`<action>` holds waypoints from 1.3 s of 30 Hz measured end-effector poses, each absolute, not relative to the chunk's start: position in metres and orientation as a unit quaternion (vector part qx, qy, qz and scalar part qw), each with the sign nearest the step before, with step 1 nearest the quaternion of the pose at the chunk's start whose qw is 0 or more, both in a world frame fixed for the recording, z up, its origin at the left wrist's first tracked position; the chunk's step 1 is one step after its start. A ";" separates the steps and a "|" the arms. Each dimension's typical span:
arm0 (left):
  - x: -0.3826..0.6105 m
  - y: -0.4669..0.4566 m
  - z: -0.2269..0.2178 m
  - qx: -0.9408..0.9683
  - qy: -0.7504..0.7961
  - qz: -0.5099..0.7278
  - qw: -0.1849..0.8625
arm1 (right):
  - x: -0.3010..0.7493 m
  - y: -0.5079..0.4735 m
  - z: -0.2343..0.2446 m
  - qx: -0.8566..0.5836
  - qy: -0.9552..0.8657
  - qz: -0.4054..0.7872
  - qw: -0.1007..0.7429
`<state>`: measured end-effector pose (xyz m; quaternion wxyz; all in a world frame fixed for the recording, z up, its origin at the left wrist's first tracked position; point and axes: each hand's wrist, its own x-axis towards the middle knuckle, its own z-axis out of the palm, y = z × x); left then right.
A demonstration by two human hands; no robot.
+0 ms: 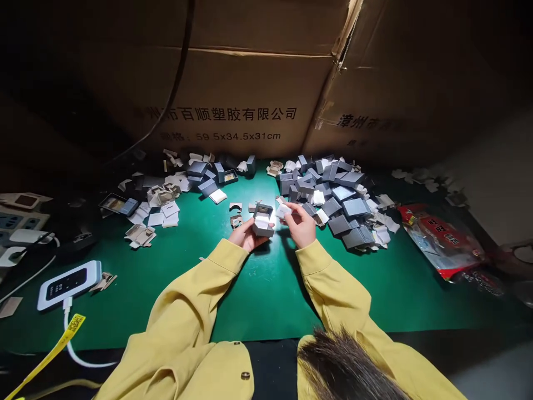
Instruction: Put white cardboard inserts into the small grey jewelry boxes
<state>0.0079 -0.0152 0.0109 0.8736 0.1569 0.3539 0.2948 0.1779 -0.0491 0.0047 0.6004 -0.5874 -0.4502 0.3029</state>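
My left hand [245, 238] is closed around a small dark grey box [264, 229], whose lid stands raised and whose inside looks pale. Just to the right of it, my right hand [303, 226] pinches a small white card [283, 210] between thumb and fingers. The card is held apart from the box, near its upper right. Small brown and dark cut-out pieces [236, 221] lie on the green table [258, 289] left of the box.
Grey boxes [356, 206] with white inserts form a heap on the right. More boxes [207, 186] and white cards [170, 213] lie at the left. A white device [69, 284] with a cable, a red snack bag [441, 239] and large cartons [250, 83] surround the work area.
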 end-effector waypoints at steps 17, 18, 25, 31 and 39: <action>0.006 -0.022 0.006 0.263 0.346 0.288 0.853 | 0.166 -0.056 0.016 -0.550 -0.620 0.067 0.556; 0.006 -0.022 0.005 0.265 0.342 0.288 0.854 | 0.167 -0.056 0.015 -0.552 -0.624 0.063 0.549; 0.007 -0.023 0.006 0.265 0.363 0.287 0.846 | 0.169 -0.055 0.011 -0.572 -0.640 0.091 0.505; 0.008 -0.025 0.004 0.290 0.353 0.290 0.841 | 0.171 -0.053 0.008 -0.570 -0.635 0.043 0.520; 0.007 -0.025 -0.001 0.333 0.332 0.265 0.842 | 0.166 -0.050 0.003 -0.587 -0.593 0.068 0.547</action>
